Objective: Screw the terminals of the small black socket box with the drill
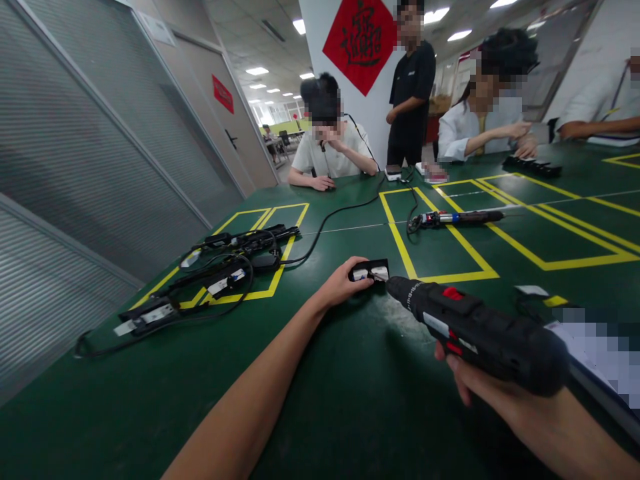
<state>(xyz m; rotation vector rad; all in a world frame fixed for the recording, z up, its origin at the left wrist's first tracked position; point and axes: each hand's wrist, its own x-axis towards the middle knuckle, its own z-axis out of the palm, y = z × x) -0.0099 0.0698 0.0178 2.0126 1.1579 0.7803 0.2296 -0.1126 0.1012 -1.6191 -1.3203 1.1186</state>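
Note:
My right hand (480,380) is wrapped round the grip of a black cordless drill (480,327) with red buttons. The drill points left and away from me, its chuck close to a small black box-shaped part (384,265) with white labels or a pale inside. My left hand (345,283) grips that part at its left end and steadies it on the green table. The bit reaches the part's face; whether it touches a screw I cannot tell.
Black power strips with cables (235,267) lie at left on the table (300,400), inside yellow tape outlines. A slim corded tool (460,218) lies beyond the drill. A clipboard with papers (600,347) is at right. Several people sit or stand across the table.

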